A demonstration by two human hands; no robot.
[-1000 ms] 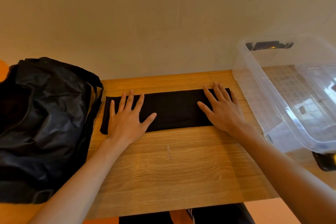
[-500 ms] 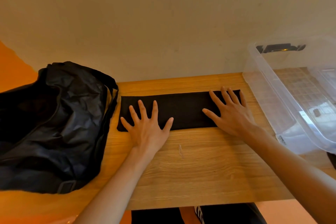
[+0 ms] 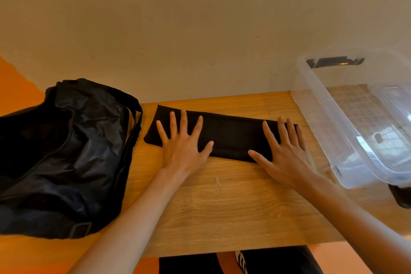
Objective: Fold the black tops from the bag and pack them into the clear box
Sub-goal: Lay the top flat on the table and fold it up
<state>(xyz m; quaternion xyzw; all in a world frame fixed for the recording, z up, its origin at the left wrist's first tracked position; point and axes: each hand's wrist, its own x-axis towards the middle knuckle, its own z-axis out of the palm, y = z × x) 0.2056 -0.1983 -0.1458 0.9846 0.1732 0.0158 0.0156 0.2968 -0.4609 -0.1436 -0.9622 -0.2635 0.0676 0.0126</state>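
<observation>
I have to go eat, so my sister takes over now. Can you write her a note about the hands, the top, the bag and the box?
Left hand: open, pressing flat on the left end of the black top.
Right hand: open, flat on its right end.
The top lies as a long folded strip on the table, between the bag and the clear box.
Done: top folded narrow.
Left: probably fold it shorter and pack it; no tops show in the box yet.

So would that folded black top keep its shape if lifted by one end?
Probably not: the black top lies as a thin flat strip under the left hand and right hand, so it likely droops and unfolds. Being thin, it seems light. Pushed, it may bunch on the wooden table.
</observation>
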